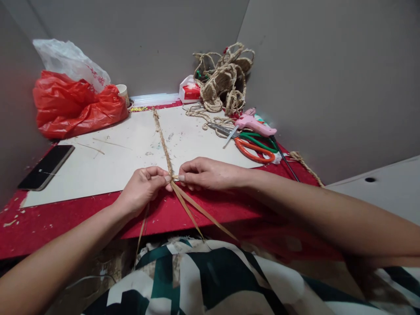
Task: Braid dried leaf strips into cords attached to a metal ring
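Note:
A narrow straw braid (163, 142) runs along the white board away from me, its near end at my fingers. My left hand (146, 186) pinches that end between thumb and forefinger. Close beside it, my right hand (201, 174) is closed on a short bit of straw strand at the braid's end. Loose flat straw strands (193, 203) fan out from under my fingertips, over the table's front edge towards my lap. Another strand (141, 232) hangs down below my left hand. My curled fingers partly hide the braid's near end.
A white board (131, 151) lies on a red cloth (88, 218). Left are a phone (47, 166) and a red plastic bag (78, 107). Right are a pink glue gun (256, 124), scissors (254, 149) and braided rope pieces (226, 81). A tissue pack (190, 90) and paper cup (123, 92) stand behind.

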### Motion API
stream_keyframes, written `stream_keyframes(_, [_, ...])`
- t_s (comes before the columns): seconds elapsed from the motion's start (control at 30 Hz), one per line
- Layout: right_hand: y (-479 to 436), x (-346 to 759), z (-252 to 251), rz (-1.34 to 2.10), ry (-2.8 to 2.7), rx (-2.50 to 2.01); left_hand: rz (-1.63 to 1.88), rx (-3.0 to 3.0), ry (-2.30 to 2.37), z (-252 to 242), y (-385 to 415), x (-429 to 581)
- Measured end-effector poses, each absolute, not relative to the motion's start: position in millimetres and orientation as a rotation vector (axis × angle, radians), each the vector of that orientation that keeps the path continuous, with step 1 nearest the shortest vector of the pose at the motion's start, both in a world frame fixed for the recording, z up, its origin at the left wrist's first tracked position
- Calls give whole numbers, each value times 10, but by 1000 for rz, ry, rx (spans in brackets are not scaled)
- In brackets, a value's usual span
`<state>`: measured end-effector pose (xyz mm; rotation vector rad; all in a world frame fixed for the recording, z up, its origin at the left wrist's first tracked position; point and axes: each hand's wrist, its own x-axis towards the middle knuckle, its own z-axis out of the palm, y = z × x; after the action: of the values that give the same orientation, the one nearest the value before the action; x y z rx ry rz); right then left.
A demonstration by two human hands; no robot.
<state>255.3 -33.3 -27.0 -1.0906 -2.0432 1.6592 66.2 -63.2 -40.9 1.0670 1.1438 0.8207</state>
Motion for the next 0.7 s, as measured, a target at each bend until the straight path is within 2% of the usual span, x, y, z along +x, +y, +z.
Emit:
stream_keyframes(0.1, [-397,2535,-235,1689,-2060,-1163,889,1129,1144,-438,-653,687])
stream_keyframes(0.17, [-481,2493,-247,1581,-2095,-1197,927,1151,1132,-455,-671,706])
stream_keyframes(0.37, [-739,2337,-345,692,-2460,-1330,938,1158,1167,-479,-710,735])
stream_keyframes(0.5, [-828,2251,-363,309,-2635,-1401,936,1105,1175,-495,-735,735])
stream_keyframes(0.6, [-913,2201,-342,170,-2738,-1342,947,1044,1147,-490,-762,742])
stream_keyframes(0.7, [-997,2224,-282,247,-2845,-1156,961,966,1115,-459,-781,736])
